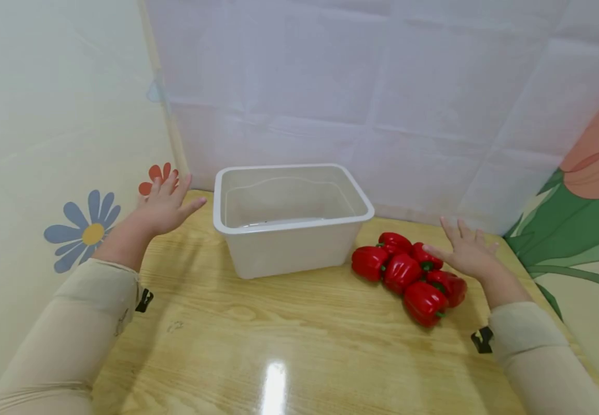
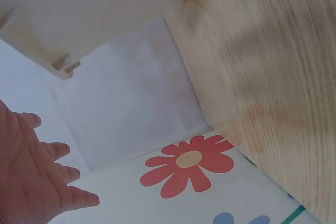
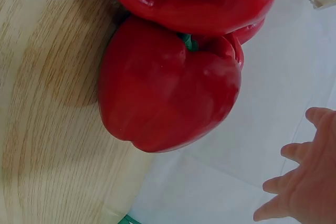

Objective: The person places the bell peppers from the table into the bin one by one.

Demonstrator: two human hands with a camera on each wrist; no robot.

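While both forearms in beige sleeves reach up from the bottom corners of the head view, the left hand (image 1: pixel 166 202) hovers at the middle left of the frame with its fingers spread and straight, holding nothing, its palm turned toward the clear plastic tub (image 1: pixel 291 216) that stands at the centre of the wooden table (image 1: pixel 257 340). The left wrist view shows the same slack, splayed fingers (image 2: pixel 63 174) in the lower left corner, apart from the table edge and in front of a red flower sticker (image 2: pixel 188 163) on the wall. The right hand (image 1: pixel 467 251) lies at the middle right of the head view, also released, fingers straight and fanned, holding nothing. Its fingertips reach toward the cluster of red bell peppers (image 1: pixel 408 271), which lie on the table just right of the tub and just left of that hand; whether a fingertip touches the nearest pepper cannot be told. In the right wrist view the peppers fill the upper and middle part of the frame, one large pepper (image 3: pixel 168 93) resting on the wood, while the open fingers (image 3: pixel 299 182) show in the lower right corner, clear of it.
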